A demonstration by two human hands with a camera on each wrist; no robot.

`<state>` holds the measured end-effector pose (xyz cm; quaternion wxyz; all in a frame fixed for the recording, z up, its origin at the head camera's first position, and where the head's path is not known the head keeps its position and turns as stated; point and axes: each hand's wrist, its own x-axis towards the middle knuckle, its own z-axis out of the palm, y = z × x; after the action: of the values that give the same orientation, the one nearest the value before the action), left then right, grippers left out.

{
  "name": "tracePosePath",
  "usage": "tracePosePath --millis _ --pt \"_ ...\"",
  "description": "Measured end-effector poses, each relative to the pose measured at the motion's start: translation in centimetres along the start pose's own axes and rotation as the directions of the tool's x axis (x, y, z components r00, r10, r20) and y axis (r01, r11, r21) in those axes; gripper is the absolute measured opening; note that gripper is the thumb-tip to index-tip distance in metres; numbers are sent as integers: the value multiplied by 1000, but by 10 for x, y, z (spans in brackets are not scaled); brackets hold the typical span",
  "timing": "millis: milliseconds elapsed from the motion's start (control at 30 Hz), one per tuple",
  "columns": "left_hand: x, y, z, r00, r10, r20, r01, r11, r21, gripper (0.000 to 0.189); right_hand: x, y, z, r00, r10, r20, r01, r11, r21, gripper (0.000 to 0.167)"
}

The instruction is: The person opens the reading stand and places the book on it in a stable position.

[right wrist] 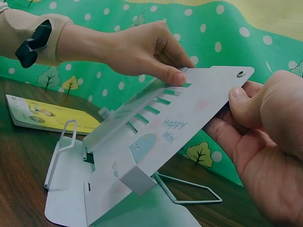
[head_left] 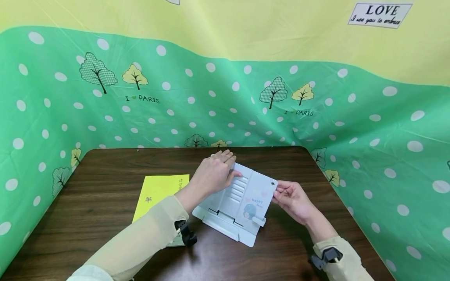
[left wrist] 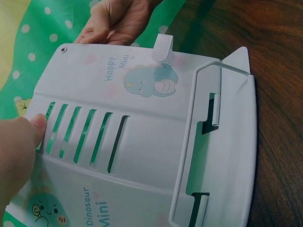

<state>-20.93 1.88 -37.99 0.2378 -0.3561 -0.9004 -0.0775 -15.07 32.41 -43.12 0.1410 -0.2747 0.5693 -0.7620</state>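
Both hands were on a pale blue plastic book stand printed with a cartoon dinosaur [head_left: 242,203], which stood near the middle of the dark brown wooden table [head_left: 105,218] with its back panel tilted up. The left hand [head_left: 214,173] curled over the panel's top edge, thumb pressed by the row of slots; the right hand [head_left: 291,201] pinched the panel's right edge between thumb and fingers. By my judgement the step in hand was setting the panel's angle, and the next move would call for steady support on both edges while the wire prop [right wrist: 189,191] behind found its seat. A yellow paperback booklet [head_left: 159,191] lay just left of the stand, partly under the left sleeve, well apart from the right hand. A green dotted cloth [head_left: 316,128] walled the table; nothing blocked the stand.
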Motion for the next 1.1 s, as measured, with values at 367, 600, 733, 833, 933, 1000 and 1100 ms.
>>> tracePosePath --millis 367,600,733,833,933,1000,1100 --pt "-1 -3 2 996 90 -17 -90 994 -58 53 -3 -4 10 1000 2 -30 -3 998 -61 36" --pt "-2 -3 3 993 114 -27 -115 990 -76 54 -6 -4 15 999 -28 -32 26 997 -67 36" --pt "-2 -4 2 992 122 -26 -124 988 -92 54 -6 -4 18 998 -47 -32 43 994 -96 35" --pt "-2 -4 1 992 125 -15 -126 987 -104 54 -6 -5 21 998 -55 -35 50 990 -131 33" --pt "-2 -5 0 992 125 -11 -125 985 -117 54 -7 -6 23 997 -58 -41 51 985 -168 31" --pt "-2 -6 0 992 128 -15 -129 984 -126 55 -7 -7 24 997 -62 -39 53 979 -197 31" --pt "-2 -7 0 990 140 -26 -142 982 -124 60 -7 -7 26 997 -67 -31 57 969 -240 32"
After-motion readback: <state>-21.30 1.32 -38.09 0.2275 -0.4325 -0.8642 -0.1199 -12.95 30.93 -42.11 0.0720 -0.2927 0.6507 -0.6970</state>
